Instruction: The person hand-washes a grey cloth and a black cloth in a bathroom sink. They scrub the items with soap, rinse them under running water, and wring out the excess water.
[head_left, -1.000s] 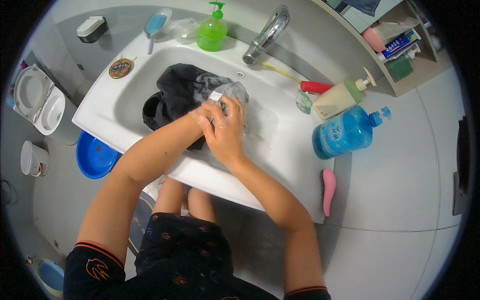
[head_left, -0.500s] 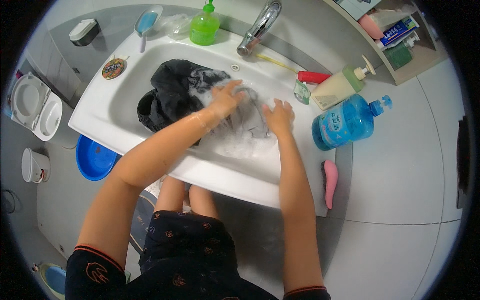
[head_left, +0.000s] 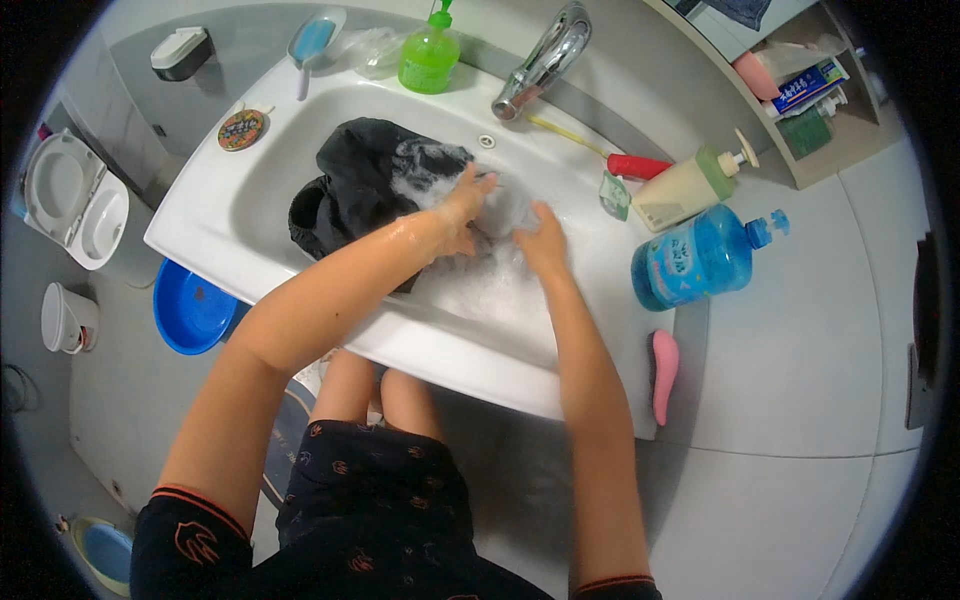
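Note:
A white washbasin (head_left: 270, 215) holds soapy suds and wet laundry. In its left half lies a bunched black garment (head_left: 358, 175), partly covered with foam. To the right of it, a light grey cloth (head_left: 503, 205) is gathered up between my two hands. My left hand (head_left: 460, 212) has its fingers and thumb round the left side of the cloth, with foam on the wrist. At the cloth's right side, my right hand (head_left: 543, 242) has its fingers bent against it. The fingertips of both hands are partly hidden by cloth and suds.
A chrome faucet (head_left: 545, 60) overhangs the back rim, beside a green pump bottle (head_left: 429, 60). Along the right lie a red-handled brush (head_left: 637, 167), a cream pump bottle (head_left: 685, 190), a blue bottle (head_left: 690, 262) and a pink hairbrush (head_left: 664, 375). A blue basin (head_left: 195, 310) stands below left.
The grey cloth was spread flat in the suds and is now bunched up. My right hand has moved left toward my left hand, and its raised fingers have closed in. The view has shifted slightly.

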